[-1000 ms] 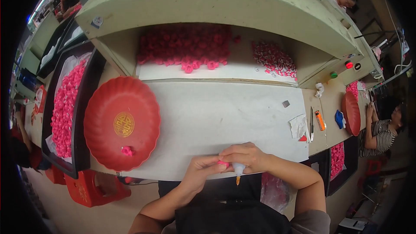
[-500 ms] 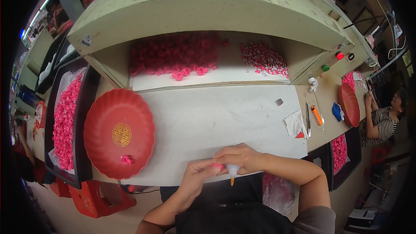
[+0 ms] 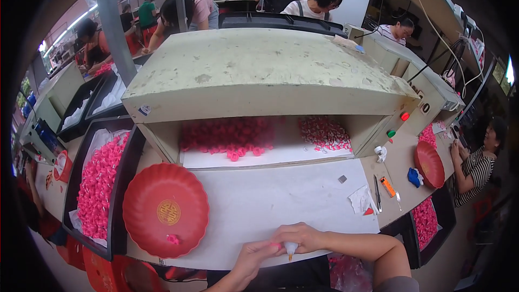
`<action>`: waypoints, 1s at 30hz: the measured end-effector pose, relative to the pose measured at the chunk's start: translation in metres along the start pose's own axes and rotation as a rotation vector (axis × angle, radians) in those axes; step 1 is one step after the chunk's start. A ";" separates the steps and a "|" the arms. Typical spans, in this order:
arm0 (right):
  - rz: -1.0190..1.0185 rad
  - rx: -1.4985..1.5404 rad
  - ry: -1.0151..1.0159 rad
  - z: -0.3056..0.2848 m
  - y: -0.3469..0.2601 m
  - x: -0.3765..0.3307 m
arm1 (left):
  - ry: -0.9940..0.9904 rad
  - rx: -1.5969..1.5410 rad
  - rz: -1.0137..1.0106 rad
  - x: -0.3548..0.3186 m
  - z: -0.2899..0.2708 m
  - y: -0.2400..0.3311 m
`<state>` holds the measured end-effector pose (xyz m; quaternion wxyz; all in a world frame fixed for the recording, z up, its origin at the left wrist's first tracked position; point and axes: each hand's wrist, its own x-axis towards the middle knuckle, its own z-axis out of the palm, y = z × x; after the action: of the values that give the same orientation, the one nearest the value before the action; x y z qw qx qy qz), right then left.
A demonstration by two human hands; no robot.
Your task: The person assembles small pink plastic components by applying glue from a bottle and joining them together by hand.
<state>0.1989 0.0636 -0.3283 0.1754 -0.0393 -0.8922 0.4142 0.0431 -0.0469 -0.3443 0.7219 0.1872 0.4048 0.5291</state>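
Both my hands meet over the front edge of a white paper sheet. A small pink piece is pinched in the fingertips of my left hand, mostly hidden by the fingers. My right hand is closed round a small whitish squeeze bottle, its amber-coloured tip pointing down, away from the pink piece. My right fingertips come up against the pink piece too; whether they grip it I cannot tell. To the left stands a red fluted bowl with one pink piece inside.
A pale metal hood shelters heaps of pink pieces and pink-white pieces. At left, a black tray holds more. A knife-like tool, an orange tube and crumpled tissue lie right. Co-workers sit around.
My view has tilted up, so the bench sits lower in the picture and more of the room shows. Both hands keep their holds on the pink piece and the bottle.
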 end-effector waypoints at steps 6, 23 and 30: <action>-0.081 -0.062 0.051 -0.008 0.014 0.010 | 0.041 0.093 0.006 0.008 0.000 0.015; -0.218 -0.123 0.350 -0.017 0.005 0.030 | -0.171 0.248 0.201 0.013 0.009 0.051; -0.095 -0.152 0.472 -0.005 -0.003 0.033 | -0.068 0.301 0.367 0.015 0.007 0.046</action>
<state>0.1705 0.0728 -0.3138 0.3946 -0.1061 -0.8561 0.3165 0.0218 -0.0150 -0.3141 0.5910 0.3808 0.4138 0.5784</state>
